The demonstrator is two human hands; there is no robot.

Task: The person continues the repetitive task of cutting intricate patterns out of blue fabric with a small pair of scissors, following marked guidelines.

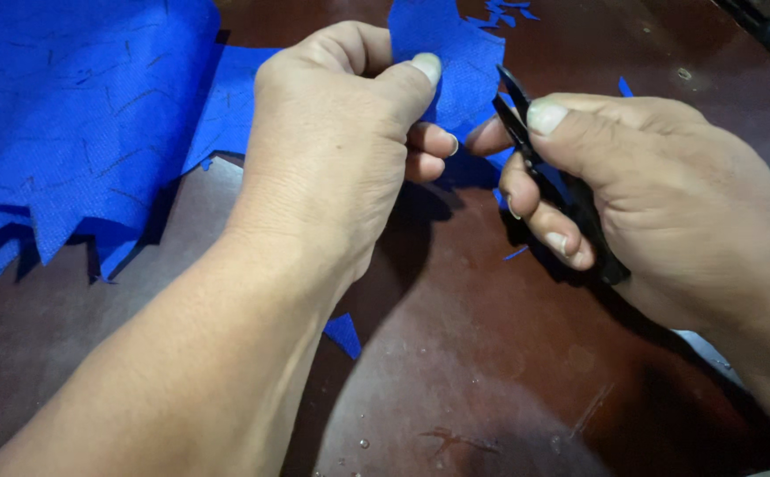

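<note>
Blue fabric runs off the picture's left edge; left hand pinches its corner, right hand grips black snips beside it, handle hidden.

One head-worn view looks steeply down and forward from close above the hands onto the dark table.

Bright, slightly cool light falls from above, leaving a pale sheen on the glossy brown worktop below the hands. Soft dark shadows pool under both hands and under the blue fabric edge. Focus is sharp; the far right corner is dim.
</note>
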